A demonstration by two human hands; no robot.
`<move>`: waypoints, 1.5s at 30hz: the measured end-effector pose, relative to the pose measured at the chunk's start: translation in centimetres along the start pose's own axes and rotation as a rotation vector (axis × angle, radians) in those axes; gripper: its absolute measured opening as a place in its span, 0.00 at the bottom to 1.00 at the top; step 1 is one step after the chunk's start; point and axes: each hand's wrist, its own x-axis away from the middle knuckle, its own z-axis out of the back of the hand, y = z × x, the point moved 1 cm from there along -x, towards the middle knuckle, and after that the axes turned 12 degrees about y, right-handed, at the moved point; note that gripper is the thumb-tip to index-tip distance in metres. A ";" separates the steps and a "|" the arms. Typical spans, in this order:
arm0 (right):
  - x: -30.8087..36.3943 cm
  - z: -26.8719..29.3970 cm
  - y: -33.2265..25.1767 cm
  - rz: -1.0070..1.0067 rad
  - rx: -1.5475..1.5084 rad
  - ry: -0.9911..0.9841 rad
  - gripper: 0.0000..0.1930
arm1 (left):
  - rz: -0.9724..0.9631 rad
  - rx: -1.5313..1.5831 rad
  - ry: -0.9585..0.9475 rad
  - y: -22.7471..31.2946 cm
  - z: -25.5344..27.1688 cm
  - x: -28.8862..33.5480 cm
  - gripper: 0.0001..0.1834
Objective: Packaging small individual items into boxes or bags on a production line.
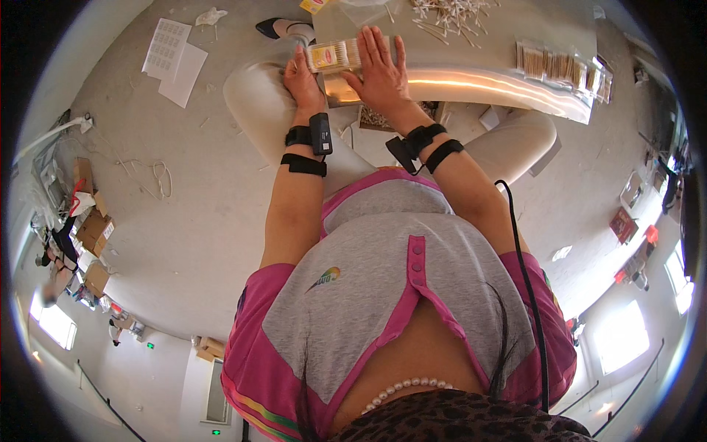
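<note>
A clear packet of cotton swabs with a yellow and red label lies at the near edge of the table. My left hand holds the packet's left end. My right hand lies flat over its right part, fingers spread and pointing away from me. Both wrists carry black bands with small black devices.
Loose cotton swabs are heaped at the far side of the table. Several filled swab packets lie in a row at the right. White sheets lie on the floor to the left, cardboard boxes farther left.
</note>
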 end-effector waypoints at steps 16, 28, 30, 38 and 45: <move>-0.3 -0.7 -1.9 -0.034 0.063 -0.040 0.46 | 0.033 0.020 0.001 0.6 -1.1 0.6 0.12; 0.0 -0.4 -1.4 -0.049 -0.094 0.002 0.45 | 0.000 -0.072 0.045 0.9 -0.9 0.4 0.15; 0.4 -0.2 -1.5 -0.019 -0.011 -0.028 0.45 | -0.024 -0.055 0.042 0.6 -0.3 -0.1 0.16; 0.5 -0.6 -2.7 -0.027 0.039 -0.034 0.44 | -0.062 -0.121 0.065 1.0 -1.3 0.7 0.16; 0.2 -0.4 -2.9 -0.039 -0.004 -0.003 0.43 | -0.075 -0.106 0.052 1.6 -1.2 0.9 0.16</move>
